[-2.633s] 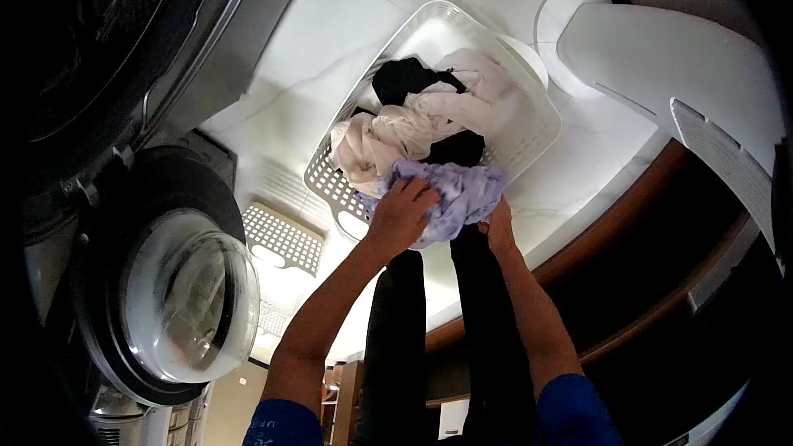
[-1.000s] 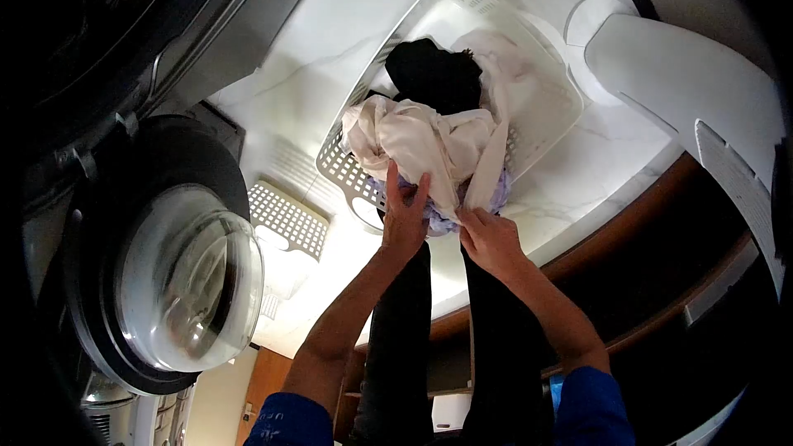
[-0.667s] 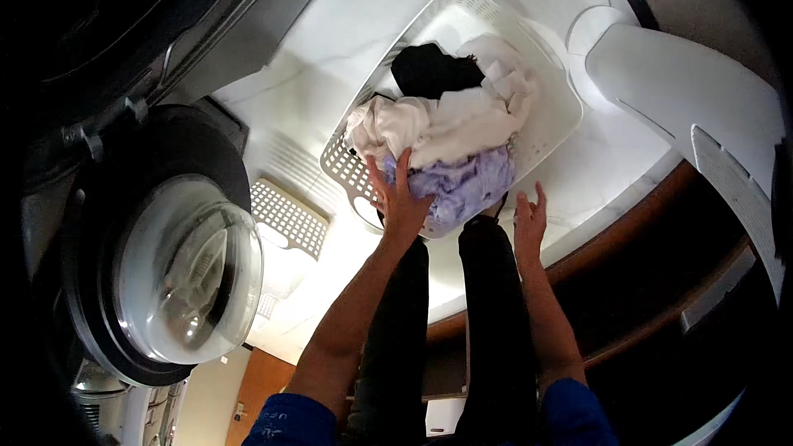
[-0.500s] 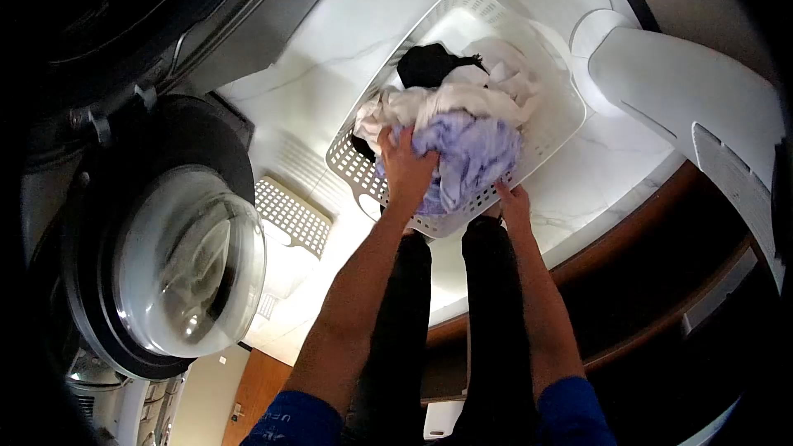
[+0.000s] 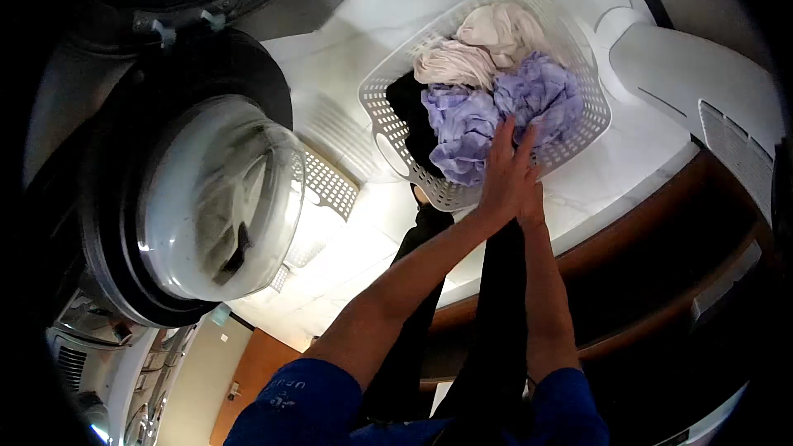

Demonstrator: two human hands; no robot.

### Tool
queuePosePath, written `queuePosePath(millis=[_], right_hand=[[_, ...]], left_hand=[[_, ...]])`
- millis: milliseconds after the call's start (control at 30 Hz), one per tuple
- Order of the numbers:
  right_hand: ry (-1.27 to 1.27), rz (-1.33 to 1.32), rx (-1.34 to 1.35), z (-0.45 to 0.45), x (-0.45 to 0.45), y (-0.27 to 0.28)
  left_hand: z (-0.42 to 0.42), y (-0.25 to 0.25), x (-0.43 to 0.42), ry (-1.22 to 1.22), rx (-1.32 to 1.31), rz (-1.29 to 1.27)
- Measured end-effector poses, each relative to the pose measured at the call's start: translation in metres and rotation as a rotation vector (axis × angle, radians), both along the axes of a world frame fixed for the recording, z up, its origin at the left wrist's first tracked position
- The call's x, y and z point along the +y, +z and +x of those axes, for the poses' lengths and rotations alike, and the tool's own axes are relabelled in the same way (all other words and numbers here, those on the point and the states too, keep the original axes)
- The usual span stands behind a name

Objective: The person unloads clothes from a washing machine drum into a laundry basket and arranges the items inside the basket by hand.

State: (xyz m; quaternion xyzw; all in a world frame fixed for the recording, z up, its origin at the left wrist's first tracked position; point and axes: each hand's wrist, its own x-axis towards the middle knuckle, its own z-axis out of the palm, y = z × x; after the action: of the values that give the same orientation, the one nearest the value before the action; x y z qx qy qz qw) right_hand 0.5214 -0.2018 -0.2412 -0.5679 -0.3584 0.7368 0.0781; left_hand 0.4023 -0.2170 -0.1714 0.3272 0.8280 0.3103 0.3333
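A white perforated laundry basket (image 5: 395, 139) holds a crumpled heap of clothes. Two bunches of purple mottled cloth (image 5: 462, 128) lie at its near side, with cream cloth (image 5: 456, 64) beyond and black cloth (image 5: 409, 107) along the left wall. My left hand (image 5: 504, 177) reaches over the near rim, its fingers stretched out against the right purple bunch and not wrapped around it. My right hand (image 5: 533, 202) is at the near rim, close against my left hand. The left hand covers most of it, so its fingers are hidden.
On the left a front-loading machine's round glass door (image 5: 223, 198) hangs open. A second perforated basket (image 5: 329, 184) stands on the floor below it. A white curved appliance (image 5: 698, 74) is to the right, with brown shelving (image 5: 661, 248) nearer my legs.
My left hand has moved right across the basket, toward my right hand. The purple cloth now lies in two bunches, and more black cloth shows at the left. The view has shifted.
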Motion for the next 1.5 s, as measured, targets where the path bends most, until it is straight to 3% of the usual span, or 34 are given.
queuePosePath(millis=[67,133,200,267,367,533,567,667,733,767,800,867,900,933,1000,1067,1133,1200,1267,1367,1467,1500], right_hand=[[-0.047,-0.129,0.002,0.011,-0.009,0.016],[-0.123,-0.19,-0.081,0.02,-0.024,0.034],[-0.192,-0.224,-0.137,0.026,-0.038,0.054],[-0.242,-0.264,-0.12,0.032,-0.048,0.072],[-0.211,-0.278,-0.036,0.051,-0.072,0.088],[-0.291,-0.248,-0.137,0.064,-0.088,0.125],[-0.232,-0.271,-0.086,0.075,-0.087,0.119],[-0.344,-0.292,-0.082,0.08,-0.104,0.108],[-0.426,-0.271,-0.08,0.082,-0.111,0.112],[-0.446,-0.288,-0.231,0.084,-0.119,0.106],[-0.299,-0.117,-0.122,0.093,-0.127,0.092],[-0.537,-0.299,-0.073,0.09,-0.129,0.087],[-0.601,-0.291,-0.064,0.1,-0.131,0.087],[-0.657,-0.297,-0.061,0.109,-0.134,0.084],[-0.755,-0.299,-0.138,0.107,-0.125,0.075],[-0.725,-0.284,-0.024,0.131,-0.132,0.043],[-0.675,-0.196,0.051,0.143,-0.127,0.018],[-0.882,-0.383,0.144,0.135,-0.109,0.015],[-0.997,-0.474,0.392,0.129,-0.109,-0.002],[-1.151,-0.522,0.386,0.118,-0.112,-0.038],[-1.26,-0.602,0.135,0.095,-0.099,-0.03],[-1.228,-0.631,0.261,0.107,-0.105,-0.047]], left_hand=[[-0.001,0.019,-0.033,0.117,-0.051,-0.005],[-0.013,0.015,-0.07,0.257,0.043,0.087],[-0.036,0.011,-0.1,0.36,0.137,-0.009],[-0.066,0.033,-0.11,0.447,0.145,0.073],[-0.073,0.058,-0.109,0.383,0.062,-0.022],[-0.082,0.122,-0.098,0.208,0.3,0.018],[-0.082,0.108,-0.111,0.177,0.354,-0.113],[-0.092,0.079,-0.151,0.425,-0.168,-0.345],[-0.09,0.09,-0.157,0.427,-0.611,-0.078],[-0.085,0.057,-0.179,0.423,-0.623,0.009],[-0.083,0.067,-0.168,0.503,-0.704,-0.012],[-0.076,0.056,-0.168,0.482,-0.677,-0.012],[-0.065,0.055,-0.159,0.463,-0.742,0.13],[-0.06,0.062,-0.153,0.415,-0.681,0.009],[-0.05,0.056,-0.155,0.358,-0.738,0.061],[-0.044,0.044,-0.159,0.353,-0.718,-0.012],[-0.044,0.038,-0.159,0.187,-0.538,0.065],[-0.055,0.047,-0.147,0.271,-0.63,-0.003],[-0.069,0.043,-0.133,0.253,-0.429,0.034],[-0.098,0.022,-0.119,0.269,-0.39,0.096],[-0.133,0.011,-0.083,0.27,-0.227,0.098],[-0.145,0.009,-0.072,0.294,-0.211,0.103]])
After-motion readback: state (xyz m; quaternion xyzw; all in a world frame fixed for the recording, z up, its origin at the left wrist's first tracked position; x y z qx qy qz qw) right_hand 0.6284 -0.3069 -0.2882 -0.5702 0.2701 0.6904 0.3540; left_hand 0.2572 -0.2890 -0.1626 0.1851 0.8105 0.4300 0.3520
